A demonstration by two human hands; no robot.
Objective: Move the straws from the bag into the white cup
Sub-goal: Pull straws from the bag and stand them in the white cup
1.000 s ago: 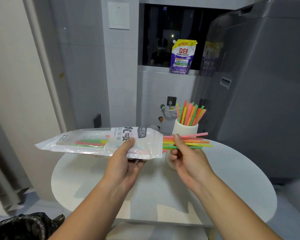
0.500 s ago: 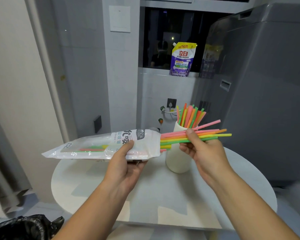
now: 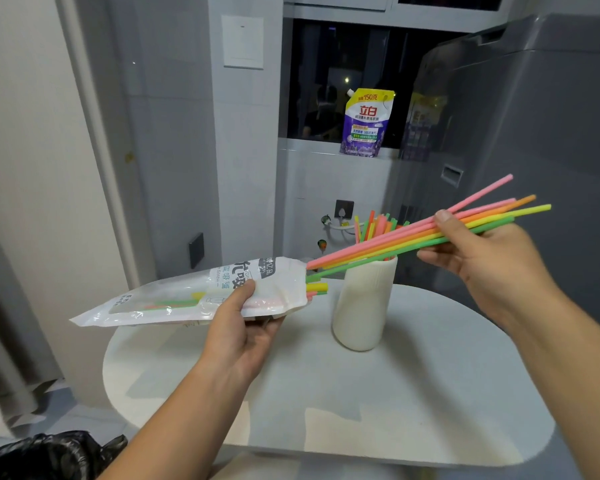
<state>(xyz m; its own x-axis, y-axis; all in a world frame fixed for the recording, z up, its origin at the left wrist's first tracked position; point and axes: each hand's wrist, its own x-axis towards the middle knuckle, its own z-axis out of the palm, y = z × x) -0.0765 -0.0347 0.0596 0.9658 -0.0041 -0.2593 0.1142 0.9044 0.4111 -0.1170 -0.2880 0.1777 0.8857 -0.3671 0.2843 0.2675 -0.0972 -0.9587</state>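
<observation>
Straws [image 3: 440, 233] in pink, orange, yellow and green fan out from the right hand [image 3: 489, 258], whose grip pinches them between thumb and fingers near their far ends, while their near tips sit at the mouth of the bag [image 3: 201, 294], apparently so the bundle can slide clear and be tipped into the white cup [image 3: 362, 306] standing just below on the table [image 3: 430, 393]. The left hand [image 3: 246, 327] closes its grip around the bag, holding it nearly level above the table, probably to steady it against the pull. A few short stubs show in the bag's mouth, and more straws already stand upright in the cup.
</observation>
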